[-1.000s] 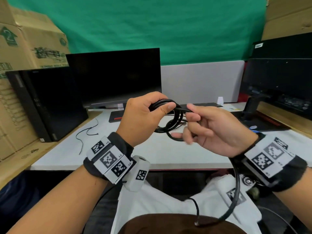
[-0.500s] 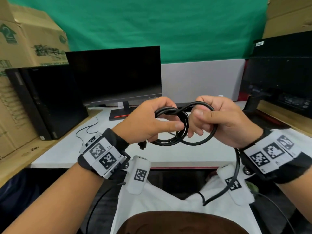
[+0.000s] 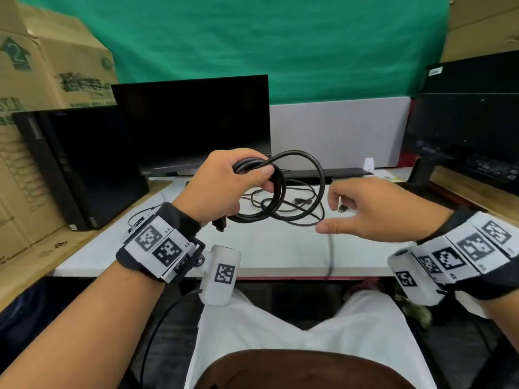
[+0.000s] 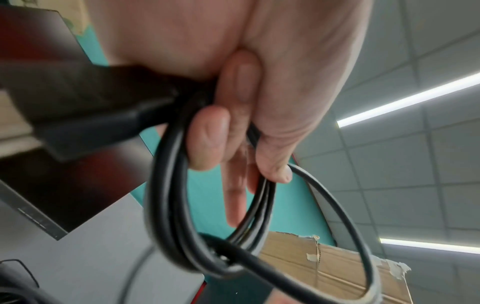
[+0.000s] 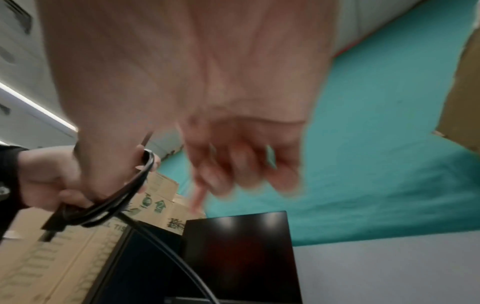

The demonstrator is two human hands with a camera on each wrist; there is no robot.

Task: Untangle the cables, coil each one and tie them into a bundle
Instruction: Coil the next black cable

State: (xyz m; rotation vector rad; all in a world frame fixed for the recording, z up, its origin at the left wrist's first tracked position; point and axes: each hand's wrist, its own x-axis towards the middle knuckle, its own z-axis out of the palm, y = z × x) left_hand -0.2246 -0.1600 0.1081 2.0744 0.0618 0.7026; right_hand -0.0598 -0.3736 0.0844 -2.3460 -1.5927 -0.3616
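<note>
Left hand (image 3: pixel 224 186) gripping coiled black cable (image 3: pixel 280 189) above worktop (image 3: pixel 280 248); right hand (image 3: pixel 373 211) loosely curled, holding nothing, just beside loop. Thin cables (image 3: pixel 297 203) lying on worktop behind.

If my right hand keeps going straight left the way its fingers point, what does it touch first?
Most likely the big outer loop of the black cable held by the left hand; the right hand sits just beside it, though depth is uncertain.
</note>
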